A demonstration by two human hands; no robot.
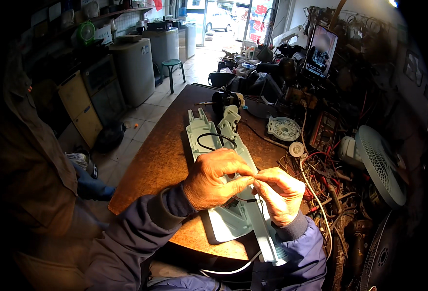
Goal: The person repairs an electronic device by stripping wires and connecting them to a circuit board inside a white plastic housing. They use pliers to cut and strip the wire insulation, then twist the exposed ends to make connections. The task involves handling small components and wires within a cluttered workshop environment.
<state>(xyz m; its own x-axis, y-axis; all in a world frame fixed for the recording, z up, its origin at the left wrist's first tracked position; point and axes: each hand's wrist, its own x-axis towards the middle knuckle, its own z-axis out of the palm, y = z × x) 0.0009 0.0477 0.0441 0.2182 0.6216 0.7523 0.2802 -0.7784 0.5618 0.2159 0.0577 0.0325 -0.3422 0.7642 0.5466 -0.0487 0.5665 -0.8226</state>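
My left hand [218,178] and my right hand [281,199] meet fingertip to fingertip over pale plastic housing parts [223,225] on the brown table [151,169]. Both are pinched on something small, perhaps a wire end, too small to make out. Thin dark wires [248,200] show just below my fingers. A black cable loop [204,145] lies on the housing's far part. Beyond it is a dark motor with a shaft [219,102], beside a small pale plastic bracket [230,116].
A person in a brown jacket [44,160] stands at left. At right are a round pale part [282,127], a multimeter [323,131], tangled cables [320,189], a fan [381,165] and a lit screen [320,48]. A stool [171,65] and metal cabinets [131,72] stand behind.
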